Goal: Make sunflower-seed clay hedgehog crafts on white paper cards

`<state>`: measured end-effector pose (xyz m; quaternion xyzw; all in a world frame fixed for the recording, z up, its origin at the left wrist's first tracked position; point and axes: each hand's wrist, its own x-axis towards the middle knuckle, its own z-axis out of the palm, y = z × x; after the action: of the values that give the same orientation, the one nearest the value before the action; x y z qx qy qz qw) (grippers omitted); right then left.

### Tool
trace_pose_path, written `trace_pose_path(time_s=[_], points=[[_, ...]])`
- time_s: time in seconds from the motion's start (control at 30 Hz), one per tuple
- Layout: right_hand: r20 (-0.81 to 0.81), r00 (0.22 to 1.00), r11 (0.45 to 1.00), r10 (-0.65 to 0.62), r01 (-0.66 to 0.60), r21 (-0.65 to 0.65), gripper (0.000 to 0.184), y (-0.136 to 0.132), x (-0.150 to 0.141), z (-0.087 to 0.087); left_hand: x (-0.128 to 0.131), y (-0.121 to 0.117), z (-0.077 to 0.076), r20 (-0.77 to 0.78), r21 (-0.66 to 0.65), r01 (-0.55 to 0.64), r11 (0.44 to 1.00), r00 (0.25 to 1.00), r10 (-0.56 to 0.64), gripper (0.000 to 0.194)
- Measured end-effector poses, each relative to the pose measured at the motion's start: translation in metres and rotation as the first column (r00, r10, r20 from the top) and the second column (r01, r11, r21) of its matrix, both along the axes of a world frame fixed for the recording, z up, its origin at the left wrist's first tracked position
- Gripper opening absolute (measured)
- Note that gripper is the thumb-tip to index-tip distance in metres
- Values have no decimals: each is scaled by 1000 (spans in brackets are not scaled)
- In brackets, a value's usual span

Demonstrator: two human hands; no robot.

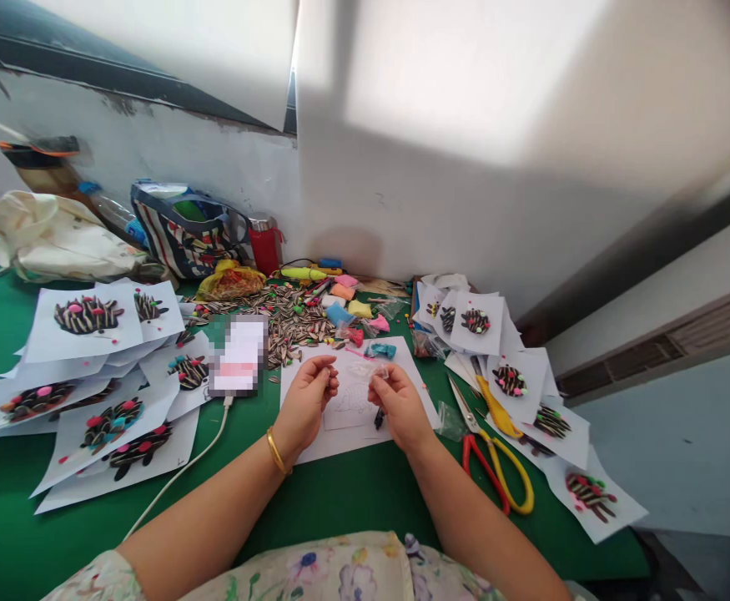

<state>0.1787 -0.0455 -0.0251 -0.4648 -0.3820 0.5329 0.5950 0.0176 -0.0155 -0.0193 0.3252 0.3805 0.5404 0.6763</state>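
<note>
Head view: Two bare hands face each other over a white sheet of paper (411, 392) on a green table (245, 476), as I watch from my remote station. The right hand (404, 409) pinches a scrap of clear plastic (375, 371) between thumb and fingers. Left of that grip lies the gap to the left hand (302, 405), whose fingers curl toward the thumb; whether they hold anything small, I cannot tell. The plastic seems to run crosswise, toward the left fingertips, though its crumpled edge blurs and I judge its long axis only loosely. The right hand is plainly the nearer. Just beyond its fingertips sits a teal packet (380, 351); below the gap is a pencil-like drawing (349, 405), and a black pen (379, 418) shows partly beside the right hand.
</note>
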Motion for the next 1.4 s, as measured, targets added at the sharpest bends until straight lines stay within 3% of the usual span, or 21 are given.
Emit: trace_pose_path(time_s=[0.07,0.13,0.2,0.23,0.27,0.33,0.43,0.5,0.57,0.6,0.7,0.73,0.77,0.83,0.9,0.97,1.13,1.23,1.4], points=[[206,976,996,-63,48,78,21,1,14,10,0,0,1,39,-33,14,999,999,-13,25],[517,844,987,-146,89,134,16,-1,32,24,1,0,3,115,-70,47,996,993,-39,24],[832,527,984,-174,66,164,12,-6,53,37,0,-1,7,201,-100,94,991,977,-72,27],[917,359,984,-176,82,157,13,-9,64,43,0,-2,9,234,-115,118,986,968,-88,30],[967,213,987,-143,108,122,15,-13,75,47,-1,-2,11,258,-130,141,981,961,-104,33],[999,13,987,-39,154,37,19,-20,95,51,-2,-3,15,282,-158,187,970,950,-137,40],[992,-121,977,23,213,3,23,-27,118,51,-3,-4,19,296,-183,235,955,939,-174,45],[984,-173,967,-35,242,77,22,-28,121,53,-4,-5,20,308,-182,250,951,933,-186,45],[979,-154,962,-134,217,166,19,-29,110,56,-4,-7,20,327,-173,265,949,924,-198,44],[979,-92,966,-180,173,194,17,-29,99,58,-3,-8,20,340,-165,273,948,918,-206,44],[961,220,968,-167,-150,203,10,-30,51,59,-2,-11,19,378,-128,300,945,896,-233,45],[950,277,946,-144,-242,214,9,-30,33,57,-2,-12,19,385,-116,305,945,891,-240,46],[943,301,925,-142,-297,234,10,-29,17,54,-2,-12,19,387,-107,312,944,888,-249,47],[949,271,900,-160,-355,253,12,-24,-9,46,-2,-14,19,378,-97,327,940,886,-269,50],[952,237,896,-192,-353,269,10,-17,-22,39,-2,-14,19,373,-82,338,938,883,-285,52],[944,252,890,-214,-349,294,5,-9,-25,35,-2,-13,17,381,-60,335,940,879,-288,51],[875,421,879,-241,-289,381,6,-3,-16,33,-1,-11,9,239,-78,310,947,928,-284,26],[820,529,896,-219,-223,383,9,-7,-15,28,0,-10,4,60,-59,305,950,952,-302,29],[714,681,937,-164,-118,328,11,-8,-14,15,-1,-9,3,-200,34,334,942,926,-321,32]])
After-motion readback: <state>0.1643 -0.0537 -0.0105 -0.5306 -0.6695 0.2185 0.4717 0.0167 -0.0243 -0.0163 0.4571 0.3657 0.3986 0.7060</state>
